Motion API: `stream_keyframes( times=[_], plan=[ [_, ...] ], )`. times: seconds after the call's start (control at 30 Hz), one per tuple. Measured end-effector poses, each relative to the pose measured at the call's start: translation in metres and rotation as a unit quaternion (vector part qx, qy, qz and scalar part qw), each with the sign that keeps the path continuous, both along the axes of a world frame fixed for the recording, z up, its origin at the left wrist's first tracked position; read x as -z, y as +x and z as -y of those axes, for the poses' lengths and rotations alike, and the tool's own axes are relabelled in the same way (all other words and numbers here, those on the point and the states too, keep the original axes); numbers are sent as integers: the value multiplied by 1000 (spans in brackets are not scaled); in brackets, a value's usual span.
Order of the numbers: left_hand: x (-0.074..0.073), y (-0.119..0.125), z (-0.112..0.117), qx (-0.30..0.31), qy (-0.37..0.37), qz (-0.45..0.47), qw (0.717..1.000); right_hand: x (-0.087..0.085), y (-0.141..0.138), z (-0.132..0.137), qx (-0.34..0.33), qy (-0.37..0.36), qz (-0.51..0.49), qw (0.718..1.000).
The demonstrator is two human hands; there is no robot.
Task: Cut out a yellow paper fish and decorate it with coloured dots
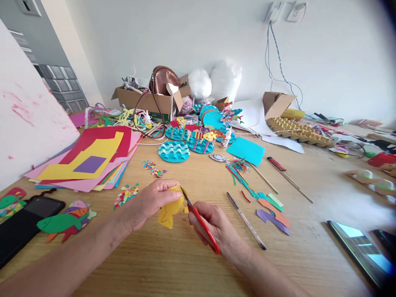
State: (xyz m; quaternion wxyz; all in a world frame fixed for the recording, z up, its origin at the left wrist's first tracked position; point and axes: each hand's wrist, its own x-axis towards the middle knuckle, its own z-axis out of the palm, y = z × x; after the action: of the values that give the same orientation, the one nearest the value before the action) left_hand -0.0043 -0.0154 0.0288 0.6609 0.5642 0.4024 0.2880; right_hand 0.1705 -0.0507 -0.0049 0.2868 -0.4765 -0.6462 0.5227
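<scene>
Between the thumb and fingers of my left hand is a piece of yellow paper with a fish shape drawn on it in dark line. My right hand is wrapped round the red handles of a pair of scissors. The blades point up and to the left and meet the upper right edge of the paper. How far they are parted I cannot make out. Left of my forearm lie a green paper fish and other coloured cut-out fish. A pen rests on the table right of my right hand.
Coloured sheets are stacked at the left, with a black phone in front. Paper dots, blue wavy discs, a glue bottle and a cutter lie beyond my hands. Paper scraps and a lit tablet are at right.
</scene>
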Motion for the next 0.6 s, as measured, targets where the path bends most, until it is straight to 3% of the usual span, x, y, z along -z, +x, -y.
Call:
stream_keyframes(
  times=[0.37, 0.6],
  plan=[
    [3, 5, 2, 13, -10, 3, 1000, -4, -1, 1, -14, -36, -44, 998],
    [4, 7, 3, 4, -28, 29, 999, -5, 0, 1, -4, -20, -44, 999]
  ],
)
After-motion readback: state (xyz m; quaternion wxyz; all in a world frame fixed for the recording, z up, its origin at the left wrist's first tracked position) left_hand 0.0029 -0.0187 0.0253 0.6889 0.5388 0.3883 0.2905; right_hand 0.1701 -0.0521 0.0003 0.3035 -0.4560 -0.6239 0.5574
